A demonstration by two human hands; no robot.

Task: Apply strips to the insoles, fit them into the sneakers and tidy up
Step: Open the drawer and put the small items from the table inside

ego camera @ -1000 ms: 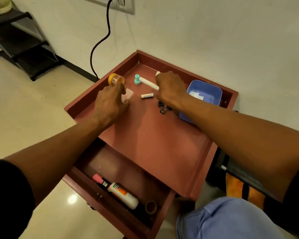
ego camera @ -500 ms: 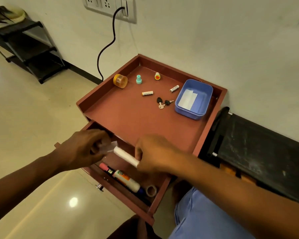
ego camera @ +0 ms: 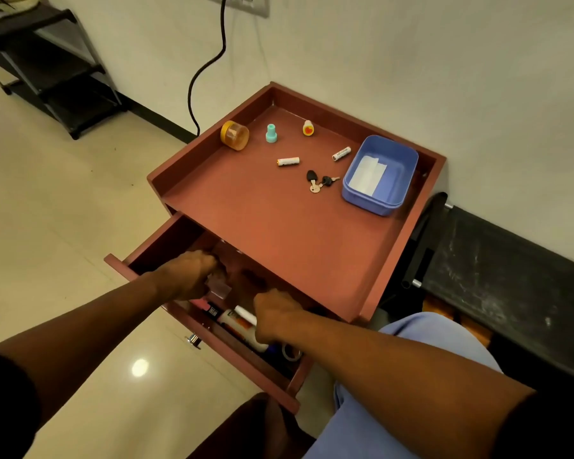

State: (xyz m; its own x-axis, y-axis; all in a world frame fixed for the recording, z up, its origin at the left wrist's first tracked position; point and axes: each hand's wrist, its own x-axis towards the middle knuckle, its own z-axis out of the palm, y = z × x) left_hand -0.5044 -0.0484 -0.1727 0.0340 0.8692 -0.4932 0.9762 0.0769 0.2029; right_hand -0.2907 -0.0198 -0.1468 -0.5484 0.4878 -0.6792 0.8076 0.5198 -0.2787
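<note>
Both my hands are inside the open drawer (ego camera: 153,246) of a reddish-brown side table (ego camera: 279,220). My left hand (ego camera: 186,276) holds a small clear plastic piece (ego camera: 219,288) low in the drawer. My right hand (ego camera: 275,314) grips a white roll (ego camera: 246,315), its end sticking out to the left above a glue bottle (ego camera: 236,324). A tape roll (ego camera: 290,352) lies at the drawer's right end. No insoles or sneakers are in view.
On the tabletop lie an orange jar (ego camera: 235,135), a teal stamp (ego camera: 271,133), a yellow stamp (ego camera: 308,128), two batteries (ego camera: 288,161), keys (ego camera: 318,182) and a blue tub (ego camera: 380,175) holding white strips. A black bench (ego camera: 511,260) stands right, a shoe rack (ego camera: 53,67) far left.
Both hands carried the white roll and the clear piece from the tabletop down to the drawer, and now reach lower inside it.
</note>
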